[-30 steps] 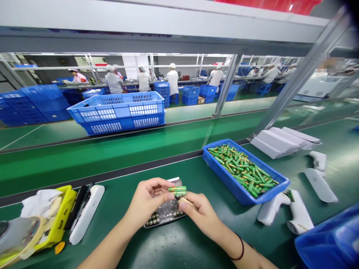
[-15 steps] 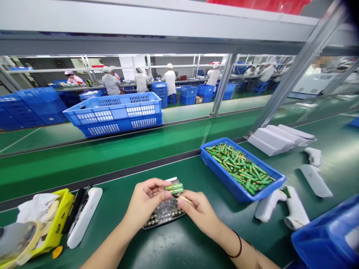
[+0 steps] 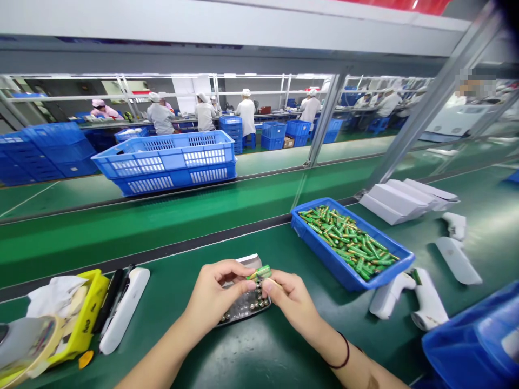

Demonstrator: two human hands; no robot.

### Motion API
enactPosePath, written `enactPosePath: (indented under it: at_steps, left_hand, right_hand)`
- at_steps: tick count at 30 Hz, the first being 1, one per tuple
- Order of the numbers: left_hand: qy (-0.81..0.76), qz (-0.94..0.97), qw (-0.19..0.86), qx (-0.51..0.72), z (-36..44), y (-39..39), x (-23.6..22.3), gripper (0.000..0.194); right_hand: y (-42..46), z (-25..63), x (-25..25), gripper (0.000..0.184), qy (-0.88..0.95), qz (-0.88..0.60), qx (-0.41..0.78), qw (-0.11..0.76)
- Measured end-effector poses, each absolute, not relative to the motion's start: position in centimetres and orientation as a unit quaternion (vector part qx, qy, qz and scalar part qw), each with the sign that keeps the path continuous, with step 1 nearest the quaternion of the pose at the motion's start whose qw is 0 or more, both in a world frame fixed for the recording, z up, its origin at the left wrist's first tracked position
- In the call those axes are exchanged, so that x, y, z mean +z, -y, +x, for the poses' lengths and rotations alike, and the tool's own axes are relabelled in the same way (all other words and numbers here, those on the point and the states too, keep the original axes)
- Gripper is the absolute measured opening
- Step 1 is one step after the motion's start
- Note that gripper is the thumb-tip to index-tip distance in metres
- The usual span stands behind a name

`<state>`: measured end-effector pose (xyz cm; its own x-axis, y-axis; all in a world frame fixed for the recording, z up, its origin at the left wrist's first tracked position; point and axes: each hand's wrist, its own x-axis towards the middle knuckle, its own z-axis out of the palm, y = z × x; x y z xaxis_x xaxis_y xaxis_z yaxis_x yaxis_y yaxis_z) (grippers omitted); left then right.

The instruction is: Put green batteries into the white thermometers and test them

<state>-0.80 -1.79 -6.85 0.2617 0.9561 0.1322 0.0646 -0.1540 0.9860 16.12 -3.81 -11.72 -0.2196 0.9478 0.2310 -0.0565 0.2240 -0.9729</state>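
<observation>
My left hand and my right hand meet over the green belt, both pinching a pair of green batteries held between the fingertips. Under the hands lies a shrink-wrapped pack of batteries, metal ends facing me. A blue tray full of loose green batteries stands to the right of my right hand.
White handheld devices and flat white boxes lie at the right. A white device, black pens and a yellow tray with cloth and tape sit at left. A big blue crate rides the far belt. Workers stand far behind.
The pair of green batteries has tilted and dropped slightly closer to the wrapped pack. Both hands stayed together in about the same place.
</observation>
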Motion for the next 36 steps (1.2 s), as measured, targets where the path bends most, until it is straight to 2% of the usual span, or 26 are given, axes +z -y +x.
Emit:
enactPosePath:
  at_steps: [3,7,9,14,18,22,25,27,29,32,36]
  left_hand:
    - [-0.421,0.651,0.470,0.422,-0.9,2.0,-6.7,0.006]
    - [-0.393,0.740,0.449,0.310,-0.8,2.6,-6.3,0.013]
    - [-0.397,0.749,0.432,0.308,-0.5,2.7,-6.3,0.017]
    - [-0.422,0.729,0.343,0.416,0.1,2.4,-7.3,0.016]
    - [-0.369,0.761,0.334,0.417,0.0,2.3,-8.1,0.013]
    - [-0.429,0.733,0.360,0.385,-0.6,2.0,-7.0,0.010]
    - [-0.458,0.746,0.364,0.318,-1.3,1.9,-6.1,0.016]
    - [-0.461,0.766,0.373,0.249,-1.5,2.0,-6.1,0.026]
    - [-0.468,0.779,0.367,0.198,-1.4,2.1,-6.6,0.026]
    - [-0.482,0.806,0.310,0.150,-0.8,2.3,-7.7,0.012]
    - [-0.472,0.835,0.267,0.096,0.0,2.3,-8.6,0.014]
  right_hand:
    - [3.3,17.0,-11.5,0.044,0.569,-0.388,0.516,0.510]
    - [1.3,19.6,-11.0,0.044,0.387,-0.392,0.474,0.687]
    - [0.8,20.1,-10.9,0.043,0.362,-0.388,0.448,0.720]
    - [1.6,17.5,-11.5,0.037,0.471,-0.342,0.589,0.560]
    - [2.0,16.7,-11.6,0.044,0.441,-0.333,0.640,0.534]
    - [1.6,18.0,-11.0,0.044,0.447,-0.353,0.646,0.507]
    - [1.1,19.6,-10.4,0.042,0.506,-0.418,0.516,0.551]
    - [0.8,21.4,-10.1,0.036,0.538,-0.493,0.337,0.594]
    - [0.4,23.8,-10.0,0.031,0.531,-0.578,0.127,0.607]
    - [-0.5,27.7,-10.7,0.028,0.521,-0.663,-0.089,0.530]
    - [-1.4,30.6,-12.1,0.028,0.593,-0.694,-0.106,0.394]
